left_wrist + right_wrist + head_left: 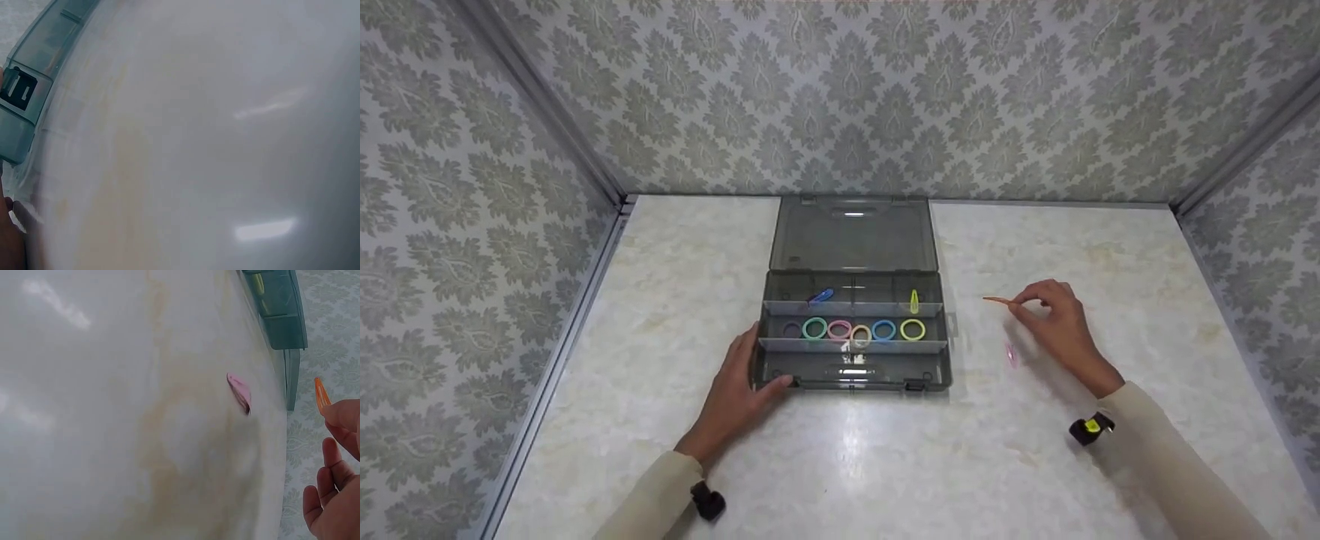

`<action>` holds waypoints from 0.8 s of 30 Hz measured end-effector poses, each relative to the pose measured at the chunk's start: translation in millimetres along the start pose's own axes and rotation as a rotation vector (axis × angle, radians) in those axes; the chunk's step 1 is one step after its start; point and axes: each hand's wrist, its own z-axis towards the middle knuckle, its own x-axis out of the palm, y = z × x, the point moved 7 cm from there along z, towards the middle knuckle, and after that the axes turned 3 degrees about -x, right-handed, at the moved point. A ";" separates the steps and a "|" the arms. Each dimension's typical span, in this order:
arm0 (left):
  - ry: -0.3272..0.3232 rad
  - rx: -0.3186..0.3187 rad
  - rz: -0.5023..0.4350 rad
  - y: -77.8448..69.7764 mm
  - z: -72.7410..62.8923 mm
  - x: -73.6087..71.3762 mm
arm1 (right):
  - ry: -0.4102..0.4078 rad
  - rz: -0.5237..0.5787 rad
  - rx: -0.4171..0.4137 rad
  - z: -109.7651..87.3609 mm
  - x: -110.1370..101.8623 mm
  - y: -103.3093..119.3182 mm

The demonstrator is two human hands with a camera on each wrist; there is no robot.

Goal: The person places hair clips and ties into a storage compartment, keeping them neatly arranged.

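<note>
A grey see-through storage box [814, 366] lies with its lid folded back in the head view. At its front left corner my left hand [727, 401] holds it, thumb on the front edge and fingers along the left side. To the right of the box, my right hand [1061, 324] pinches an orange snap hair clip [320, 391] between thumb and fingertips above the table. Below that hand a pink hair clip [1011, 355] lies on the table. In the back row are a blue clip [823, 296] and a yellow clip [914, 301].
Several coloured hair ties, among them a green ring [805, 331] and a yellow ring [903, 331], sit along the box's middle row. The open lid [855, 236] reaches to the table's back edge. Patterned walls [847, 97] enclose the pale table [660, 315].
</note>
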 end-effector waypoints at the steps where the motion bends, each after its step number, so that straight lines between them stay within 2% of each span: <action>1: -0.001 0.001 -0.001 -0.3 -0.1 -0.4 | 0.000 0.007 -0.001 2.3 1.8 2.7; 14: 0.003 -0.006 0.009 -0.7 0.2 -1.0 | 0.047 0.076 -0.022 34.2 32.2 30.8; 18: 0.008 -0.005 0.012 -0.7 0.6 -0.5 | 0.064 0.066 -0.050 43.4 42.0 38.0; 24: 0.000 0.008 0.010 0.1 0.4 -0.9 | 0.116 0.059 -0.050 54.4 59.8 44.1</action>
